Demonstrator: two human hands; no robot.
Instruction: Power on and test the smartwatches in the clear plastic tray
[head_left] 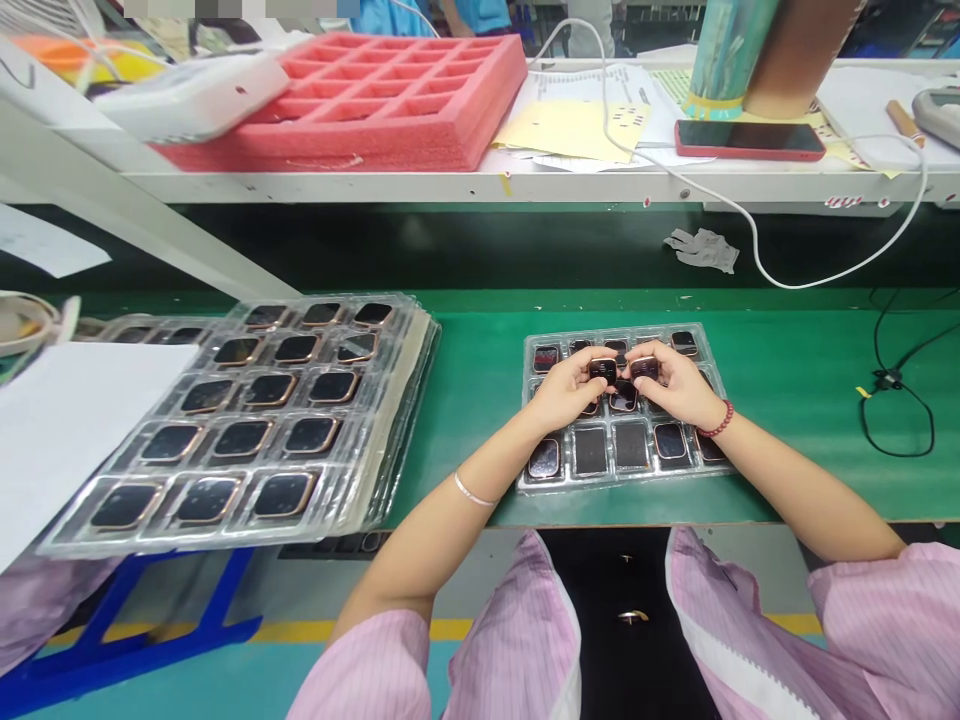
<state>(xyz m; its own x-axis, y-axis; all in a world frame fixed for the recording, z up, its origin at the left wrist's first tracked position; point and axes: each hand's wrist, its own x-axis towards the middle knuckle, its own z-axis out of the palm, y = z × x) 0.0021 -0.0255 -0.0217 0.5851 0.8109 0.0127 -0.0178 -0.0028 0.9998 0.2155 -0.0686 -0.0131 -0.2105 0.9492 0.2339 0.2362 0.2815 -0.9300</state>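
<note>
Over a clear plastic tray (630, 484) on the green bench, both my hands are close together. My left hand (574, 385) pinches a smartwatch body (602, 372) with a dark screen and a gold-coloured rim. Between the thumb and fingers of my right hand (675, 380) is a second smartwatch body (643, 370), much like the first. Other square watch bodies (670, 440) lie in the tray's pockets beneath and around my hands. Two front pockets, one of them this dark pocket (590, 451), show a flat dark surface without a gold rim. My hands hide part of the middle rows.
To the left stands a stack of clear trays (375, 430) filled with watch bodies, partly under a white sheet (82, 430). A shelf (420, 187) above holds a red foam tray (360, 140), papers and a phone (750, 140). A white cable (757, 240) hangs down; a black cable (892, 380) lies right.
</note>
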